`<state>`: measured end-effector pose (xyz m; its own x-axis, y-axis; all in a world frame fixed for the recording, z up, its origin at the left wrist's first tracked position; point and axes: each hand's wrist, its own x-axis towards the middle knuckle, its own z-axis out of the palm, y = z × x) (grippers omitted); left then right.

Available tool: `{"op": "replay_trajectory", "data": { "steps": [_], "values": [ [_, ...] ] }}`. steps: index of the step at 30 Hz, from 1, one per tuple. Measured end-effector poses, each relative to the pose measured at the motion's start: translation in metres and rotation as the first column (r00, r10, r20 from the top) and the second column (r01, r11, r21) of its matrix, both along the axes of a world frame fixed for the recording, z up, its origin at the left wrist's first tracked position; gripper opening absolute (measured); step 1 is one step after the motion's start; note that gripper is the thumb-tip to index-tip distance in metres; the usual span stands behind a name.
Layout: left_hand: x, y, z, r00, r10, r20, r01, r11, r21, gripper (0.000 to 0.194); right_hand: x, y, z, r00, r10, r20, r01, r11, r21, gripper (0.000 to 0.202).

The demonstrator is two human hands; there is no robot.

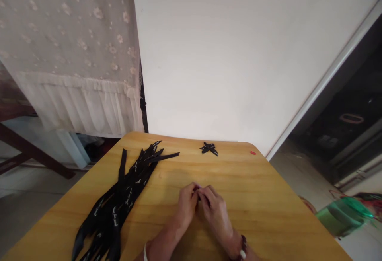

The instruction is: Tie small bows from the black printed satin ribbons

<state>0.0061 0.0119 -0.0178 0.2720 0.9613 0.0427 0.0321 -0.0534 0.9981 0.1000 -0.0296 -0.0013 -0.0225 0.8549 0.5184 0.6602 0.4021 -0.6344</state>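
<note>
Nearest camera: left hand [187, 204] and right hand [215, 208], fingertips meeting, narrow grip on small dark piece [198, 198], mostly hidden, mid-tabletop [244, 217]. Left: long pile of black ribbons [127, 191], white lettering. Beyond hands: black ribbon bow [209, 148] near far edge, red piece [253, 153] to its right. Lace curtain [80, 54] far left; green container [343, 215] off right side.

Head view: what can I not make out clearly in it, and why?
All in the head view:
Between left hand and right hand: hidden by fingers.
Black ribbons: near ends cut off by bottom edge; lettering small, blurred.
Red bit: too small to identify.
</note>
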Motion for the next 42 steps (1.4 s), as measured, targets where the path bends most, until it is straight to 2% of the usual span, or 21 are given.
{"op": "replay_trajectory", "data": {
  "steps": [4, 7, 11, 15, 19, 21, 25, 29, 31, 33, 36, 42],
  "values": [
    [0.005, -0.002, 0.004, 0.992, -0.030, 0.121, 0.055, 0.976, -0.209, 0.015, 0.002, -0.001, 0.000, 0.996, 0.010, 0.089, -0.016, 0.998, 0.060, 0.023],
    [0.006, -0.002, 0.008, 0.972, -0.012, 0.236, 0.088, 0.945, -0.316, 0.013, 0.004, -0.001, 0.000, 0.997, 0.025, 0.066, -0.031, 0.996, 0.082, 0.023],
    [0.000, -0.001, 0.015, 0.912, -0.036, 0.409, 0.187, 0.923, -0.337, 0.010, 0.005, 0.001, -0.003, 0.998, -0.019, -0.054, 0.022, 0.998, 0.056, 0.020],
    [-0.006, 0.000, 0.022, 0.862, -0.065, 0.503, 0.274, 0.895, -0.353, 0.009, 0.007, 0.005, -0.005, 0.986, -0.053, -0.156, 0.061, 0.997, 0.051, 0.016],
    [-0.009, 0.001, 0.025, 0.792, -0.034, 0.609, 0.312, 0.881, -0.356, 0.017, 0.010, 0.007, -0.005, 0.976, -0.085, -0.203, 0.088, 0.996, 0.005, 0.015],
    [-0.010, 0.002, 0.023, 0.789, -0.049, 0.612, 0.319, 0.885, -0.340, 0.021, 0.011, 0.006, -0.004, 0.972, -0.089, -0.218, 0.089, 0.996, -0.010, 0.015],
    [-0.012, 0.007, 0.021, 0.848, -0.070, 0.525, 0.300, 0.880, -0.368, 0.018, 0.013, 0.007, -0.004, 0.961, -0.085, -0.264, 0.079, 0.996, -0.033, 0.012],
    [-0.013, 0.010, 0.020, 0.887, -0.017, 0.462, 0.209, 0.905, -0.369, 0.016, 0.013, 0.009, -0.004, 0.949, -0.092, -0.302, 0.070, 0.994, -0.083, 0.010],
    [-0.012, 0.010, 0.020, 0.877, 0.013, 0.480, 0.166, 0.930, -0.328, 0.013, 0.013, 0.009, -0.003, 0.943, -0.080, -0.323, 0.051, 0.994, -0.099, 0.008],
    [-0.012, 0.010, 0.019, 0.846, 0.007, 0.533, 0.183, 0.936, -0.301, 0.010, 0.012, 0.009, -0.001, 0.940, -0.056, -0.336, 0.018, 0.993, -0.113, 0.007],
    [-0.012, 0.011, 0.016, 0.789, 0.000, 0.614, 0.260, 0.906, -0.334, 0.010, 0.012, 0.008, 0.001, 0.940, -0.019, -0.341, -0.029, 0.991, -0.133, 0.006],
    [-0.014, 0.013, 0.012, 0.760, 0.079, 0.646, 0.269, 0.866, -0.422, 0.012, 0.013, 0.005, 0.003, 0.927, 0.065, -0.369, -0.113, 0.987, -0.110, 0.007]
  ]
}}
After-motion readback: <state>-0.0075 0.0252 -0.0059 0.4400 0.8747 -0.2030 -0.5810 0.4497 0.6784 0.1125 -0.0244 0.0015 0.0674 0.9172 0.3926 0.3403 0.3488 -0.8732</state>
